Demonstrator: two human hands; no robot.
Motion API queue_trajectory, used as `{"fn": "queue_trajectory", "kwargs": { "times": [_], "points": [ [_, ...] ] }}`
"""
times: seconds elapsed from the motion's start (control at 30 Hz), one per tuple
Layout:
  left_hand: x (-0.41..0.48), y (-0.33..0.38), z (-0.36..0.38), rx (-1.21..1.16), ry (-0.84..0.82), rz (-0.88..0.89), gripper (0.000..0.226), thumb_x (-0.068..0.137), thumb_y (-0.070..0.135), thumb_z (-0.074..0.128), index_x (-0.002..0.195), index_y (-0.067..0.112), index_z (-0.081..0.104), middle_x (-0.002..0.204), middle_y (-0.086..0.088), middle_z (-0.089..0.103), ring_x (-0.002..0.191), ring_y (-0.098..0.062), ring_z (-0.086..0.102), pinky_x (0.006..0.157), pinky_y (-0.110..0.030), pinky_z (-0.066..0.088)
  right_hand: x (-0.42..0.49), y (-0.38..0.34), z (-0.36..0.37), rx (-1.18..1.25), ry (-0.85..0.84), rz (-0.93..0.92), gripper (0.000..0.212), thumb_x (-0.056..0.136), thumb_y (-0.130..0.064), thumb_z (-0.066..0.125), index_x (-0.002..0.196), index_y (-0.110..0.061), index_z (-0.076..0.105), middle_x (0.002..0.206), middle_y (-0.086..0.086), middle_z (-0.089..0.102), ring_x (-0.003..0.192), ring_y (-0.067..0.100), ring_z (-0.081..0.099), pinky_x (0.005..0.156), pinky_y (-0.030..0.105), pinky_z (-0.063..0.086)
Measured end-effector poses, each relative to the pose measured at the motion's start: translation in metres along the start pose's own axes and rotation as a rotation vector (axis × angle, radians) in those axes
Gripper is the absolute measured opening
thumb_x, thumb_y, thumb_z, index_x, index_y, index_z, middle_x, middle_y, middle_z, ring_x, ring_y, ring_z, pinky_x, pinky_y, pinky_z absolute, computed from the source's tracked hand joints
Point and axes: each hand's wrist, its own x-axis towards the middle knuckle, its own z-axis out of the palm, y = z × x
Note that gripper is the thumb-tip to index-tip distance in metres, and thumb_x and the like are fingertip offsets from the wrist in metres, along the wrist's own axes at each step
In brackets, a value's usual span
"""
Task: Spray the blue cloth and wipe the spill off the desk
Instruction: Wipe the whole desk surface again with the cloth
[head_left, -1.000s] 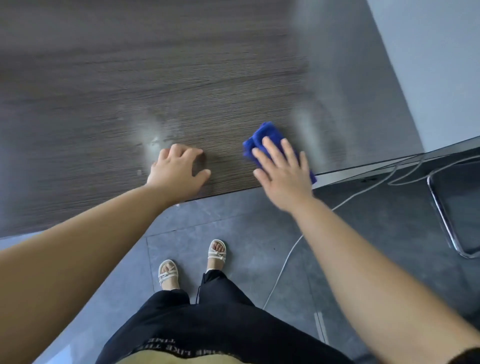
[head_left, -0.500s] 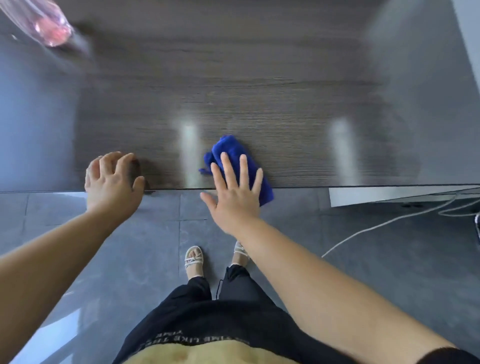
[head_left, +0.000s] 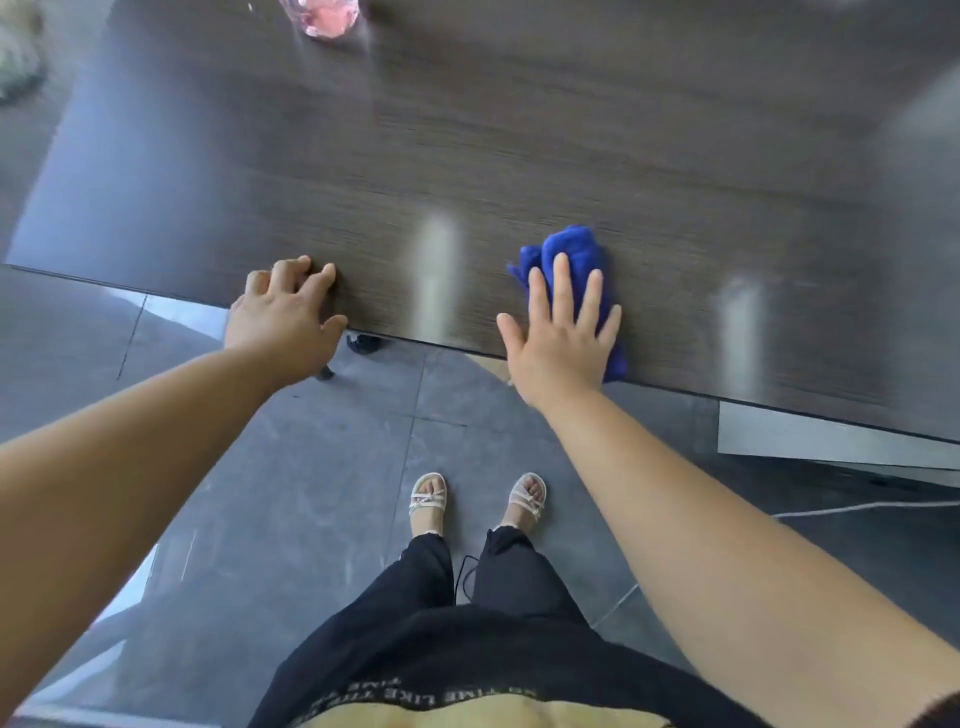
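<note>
The right hand lies flat on the blue cloth, fingers straight and fanned apart, palm over the near edge of the dark wood-grain desk. The cloth is bunched beneath that hand, its crumpled end showing just past the fingertips and one corner showing beside the little finger at the desk edge. Well apart to the left, the left hand rests on the same edge holding nothing, its fingers bent so the tips touch the desktop, thumb along the rim. A pale glossy streak runs across the desktop between the two hands; whether it is wet or glare cannot be told. Far beyond the left hand's fingertips stands a blurred pink translucent container, cut off by the frame.
</note>
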Motion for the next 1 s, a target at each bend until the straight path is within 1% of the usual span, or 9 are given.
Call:
{"fn": "queue_trajectory", "kwargs": {
  "times": [0.17, 0.3, 0.4, 0.53, 0.6, 0.73, 0.83, 0.9, 1.0],
  "points": [
    [0.004, -0.010, -0.010, 0.078, -0.073, 0.092, 0.070, 0.088, 0.035, 0.052, 0.148, 0.031, 0.017, 0.152, 0.001, 0.016, 0.134, -0.030, 0.018, 0.105, -0.043, 0.031, -0.022, -0.087, 0.009, -0.017, -0.067, -0.392, 0.064, 0.095, -0.057, 0.023, 0.151, -0.028, 0.007, 0.159, -0.005, -0.008, 0.144, 0.030, -0.012, 0.112, 0.057, -0.004],
    [0.005, -0.019, -0.015, 0.099, -0.104, 0.141, 0.074, 0.086, 0.033, 0.053, 0.148, 0.032, 0.013, 0.153, 0.002, 0.014, 0.133, -0.030, 0.018, 0.105, -0.041, 0.031, -0.004, -0.052, 0.004, -0.112, 0.023, -0.669, 0.056, 0.091, -0.053, 0.028, 0.140, -0.030, 0.043, 0.151, -0.003, 0.034, 0.138, 0.030, 0.032, 0.105, 0.060, 0.030],
    [0.006, -0.026, -0.016, 0.092, -0.104, 0.181, 0.073, 0.086, 0.033, 0.053, 0.148, 0.032, 0.013, 0.154, 0.004, 0.013, 0.134, -0.028, 0.018, 0.106, -0.038, 0.029, 0.018, -0.018, -0.003, -0.134, -0.042, -0.517, 0.060, 0.091, -0.056, 0.016, 0.145, -0.034, 0.029, 0.157, -0.007, 0.018, 0.144, 0.026, 0.015, 0.110, 0.061, 0.018],
    [0.007, -0.031, -0.015, 0.041, -0.110, 0.201, 0.072, 0.087, 0.030, 0.052, 0.149, 0.027, 0.015, 0.155, 0.006, 0.011, 0.136, -0.027, 0.016, 0.108, -0.036, 0.027, 0.019, -0.069, 0.004, -0.077, 0.038, -0.182, 0.063, 0.096, -0.056, 0.025, 0.150, -0.029, 0.010, 0.159, -0.005, -0.004, 0.145, 0.029, -0.006, 0.112, 0.057, 0.003],
    [0.008, -0.032, -0.016, 0.003, -0.103, 0.200, 0.070, 0.088, 0.027, 0.051, 0.149, 0.024, 0.016, 0.155, 0.007, 0.012, 0.137, -0.026, 0.016, 0.109, -0.036, 0.027, 0.013, -0.110, 0.010, -0.043, 0.035, -0.206, 0.065, 0.095, -0.057, 0.024, 0.151, -0.027, 0.007, 0.159, -0.003, -0.007, 0.144, 0.031, -0.008, 0.112, 0.057, 0.001],
    [0.008, -0.032, -0.015, -0.101, -0.099, 0.201, 0.067, 0.087, 0.024, 0.050, 0.148, 0.019, 0.020, 0.154, 0.004, 0.018, 0.137, -0.026, 0.018, 0.112, -0.035, 0.023, -0.007, -0.139, 0.014, -0.106, -0.002, -0.478, 0.064, 0.094, -0.057, 0.022, 0.150, -0.028, 0.010, 0.159, -0.003, 0.000, 0.145, 0.032, -0.002, 0.112, 0.057, 0.004],
    [0.005, -0.029, -0.010, -0.139, -0.078, 0.191, 0.068, 0.085, 0.018, 0.050, 0.147, 0.017, 0.021, 0.155, 0.004, 0.016, 0.137, -0.027, 0.017, 0.113, -0.034, 0.023, 0.000, -0.096, 0.011, -0.114, 0.084, -0.679, 0.059, 0.091, -0.053, 0.026, 0.144, -0.028, 0.036, 0.153, -0.001, 0.029, 0.140, 0.032, 0.026, 0.107, 0.060, 0.025],
    [0.002, -0.028, -0.007, -0.129, -0.072, 0.185, 0.070, 0.085, 0.017, 0.050, 0.147, 0.017, 0.019, 0.156, 0.004, 0.012, 0.138, -0.027, 0.015, 0.112, -0.033, 0.020, 0.010, -0.054, 0.008, -0.152, 0.116, -0.679, 0.056, 0.090, -0.050, 0.030, 0.140, -0.026, 0.043, 0.149, 0.001, 0.038, 0.136, 0.034, 0.035, 0.101, 0.063, 0.031],
    [0.000, -0.026, -0.005, -0.135, -0.070, 0.171, 0.071, 0.086, 0.018, 0.050, 0.148, 0.017, 0.015, 0.156, 0.003, 0.008, 0.140, -0.027, 0.011, 0.114, -0.034, 0.017, 0.012, -0.042, 0.007, -0.132, 0.089, -0.506, 0.057, 0.091, -0.049, 0.029, 0.140, -0.023, 0.043, 0.149, 0.003, 0.037, 0.136, 0.037, 0.033, 0.100, 0.066, 0.030]
  ]
}}
